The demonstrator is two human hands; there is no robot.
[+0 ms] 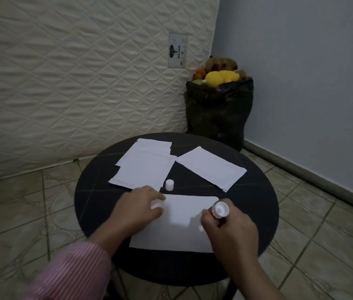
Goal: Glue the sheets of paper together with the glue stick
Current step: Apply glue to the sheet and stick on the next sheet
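Observation:
A white sheet of paper [179, 226] lies at the near side of the round black table [255, 213]. My left hand [138, 210] rests flat on the sheet's left part, fingers spread. My right hand [230, 228] grips a red glue stick [218, 211] at the sheet's right edge, its white end turned toward me. The stick's white cap [169, 184] stands upright on the table just beyond the sheet. Farther back lie a stack of white sheets [144, 164] on the left and a single sheet [211, 167] on the right.
A quilted mattress [80, 83] leans against the wall behind the table. A black bag [218, 113] filled with plush toys stands in the corner by the blue wall. Tiled floor surrounds the table.

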